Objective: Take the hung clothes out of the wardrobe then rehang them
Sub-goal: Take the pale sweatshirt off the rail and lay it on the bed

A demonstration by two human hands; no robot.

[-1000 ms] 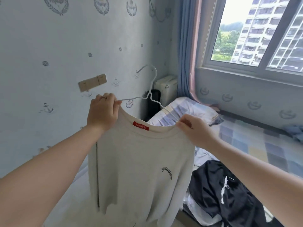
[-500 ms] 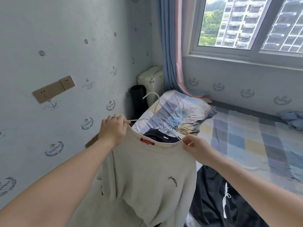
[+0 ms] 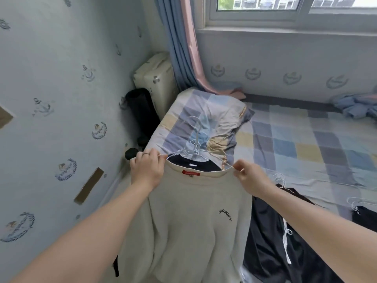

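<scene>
A cream sweatshirt (image 3: 189,217) with a red neck label hangs on a thin white wire hanger (image 3: 195,147), low over the bed. My left hand (image 3: 145,170) pinches the left shoulder of the sweatshirt and hanger. My right hand (image 3: 250,176) pinches the right shoulder at the collar. A dark garment (image 3: 195,166) shows through the neck opening, lying underneath on another white hanger. The hanger's hook points away from me over the pillow.
A checked pillow (image 3: 206,123) and checked bed sheet (image 3: 306,144) lie ahead. Black clothes (image 3: 271,237) on hangers lie at my right. A cream appliance (image 3: 157,78) and a black cylinder (image 3: 140,111) stand in the corner by the blue curtain (image 3: 175,37).
Both hands have lowered the sweatshirt on its hanger from chest height down toward the bed, onto the dark garment. My view has tilted down.
</scene>
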